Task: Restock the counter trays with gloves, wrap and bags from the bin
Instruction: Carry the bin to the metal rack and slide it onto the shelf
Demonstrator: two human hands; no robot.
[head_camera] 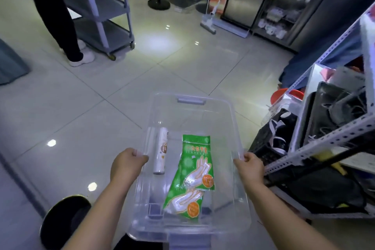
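Holds a clear plastic bin [236,124] up over the tiled floor [91,97], one hand on each long side. Grips the left rim with the left hand [126,163], fingers curled tight over the edge. Grips the right rim with the right hand [250,165] the same way, fingers hooked over the lip.

Carries four things lying flat on the bin's bottom. Near the left wall, a white roll of wrap [160,150] with a small picture on it. Just beside it, against that wall, a thinner see-through roll [149,138]; hard to tell what is on it. Toward the middle, a far glove pack [197,160] and a near glove pack [182,201], both green with white hands drawn on them, overlapping where they meet.

Faces a grey cart [105,6] with shelves, far ahead on the left, and another person's dark legs [58,16] beside it. Stands close to a white metal rack [324,144] full of dark stuff on the right. Looks toward a mop [209,22] leaning by a tall glass-door cabinet [284,2] at the back.
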